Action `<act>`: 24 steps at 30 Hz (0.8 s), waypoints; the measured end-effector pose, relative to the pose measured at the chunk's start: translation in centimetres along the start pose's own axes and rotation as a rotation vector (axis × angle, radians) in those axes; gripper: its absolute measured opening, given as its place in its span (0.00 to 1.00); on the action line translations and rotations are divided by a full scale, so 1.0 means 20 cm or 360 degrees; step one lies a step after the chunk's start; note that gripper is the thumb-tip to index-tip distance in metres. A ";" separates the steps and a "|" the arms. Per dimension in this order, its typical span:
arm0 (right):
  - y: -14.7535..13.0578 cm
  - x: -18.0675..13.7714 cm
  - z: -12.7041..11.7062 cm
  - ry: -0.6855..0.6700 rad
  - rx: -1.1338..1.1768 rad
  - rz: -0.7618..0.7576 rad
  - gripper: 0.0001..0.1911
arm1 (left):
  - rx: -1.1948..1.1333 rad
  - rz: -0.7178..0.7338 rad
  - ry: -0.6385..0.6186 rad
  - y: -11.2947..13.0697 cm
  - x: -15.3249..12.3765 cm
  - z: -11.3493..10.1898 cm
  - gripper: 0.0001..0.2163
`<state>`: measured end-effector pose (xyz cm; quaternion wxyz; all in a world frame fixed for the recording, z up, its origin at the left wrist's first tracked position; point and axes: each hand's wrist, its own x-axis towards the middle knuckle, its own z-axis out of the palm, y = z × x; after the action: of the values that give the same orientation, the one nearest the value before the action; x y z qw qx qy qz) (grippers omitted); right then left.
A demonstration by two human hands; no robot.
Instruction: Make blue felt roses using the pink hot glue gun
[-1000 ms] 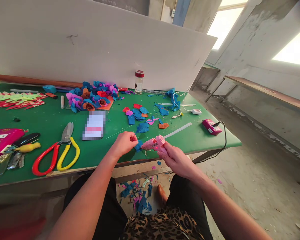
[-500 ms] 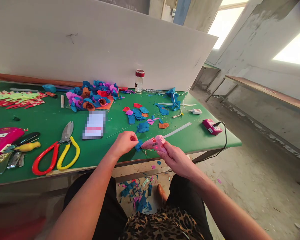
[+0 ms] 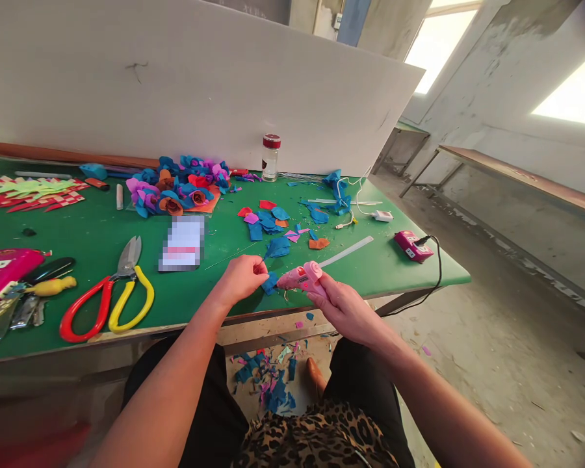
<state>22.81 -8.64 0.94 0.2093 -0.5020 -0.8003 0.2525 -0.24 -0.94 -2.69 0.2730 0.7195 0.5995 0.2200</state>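
Observation:
My right hand (image 3: 346, 305) is wrapped round the handle of a pink glue gun (image 3: 299, 278), a clear glue stick (image 3: 348, 251) in line behind it. The gun's nozzle points left and meets the edge of a small blue paper piece (image 3: 270, 284). Beside that piece is my left hand (image 3: 244, 278), its thumb and fingers pinched together; what they hold is too small to tell. Just beyond the fingertips lies a larger blue paper petal (image 3: 277, 247). A thin wire (image 3: 229, 257) runs across the green table left of it.
Paper flowers (image 3: 175, 185) lie in a heap at the back, near a lidded glass jar (image 3: 270, 159). Scissors (image 3: 127, 279) and a phone (image 3: 182, 244) rest to the left. A pink power socket (image 3: 413, 246) with a black cord sits at the right edge. Paper scraps (image 3: 273, 383) litter the floor.
The view has shifted very slightly. Both hands, the glue gun and the blue paper piece keep nearly the same places.

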 end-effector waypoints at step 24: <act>0.03 0.01 -0.01 0.0025 -0.0056 0.0005 0.13 | 0.0000 0.0004 -0.0016 0.01 0.00 -0.01 0.03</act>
<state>23.30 -8.25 0.80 0.2064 -0.5088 -0.8021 0.2348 -0.21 -1.00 -2.51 0.2757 0.7214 0.5971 0.2169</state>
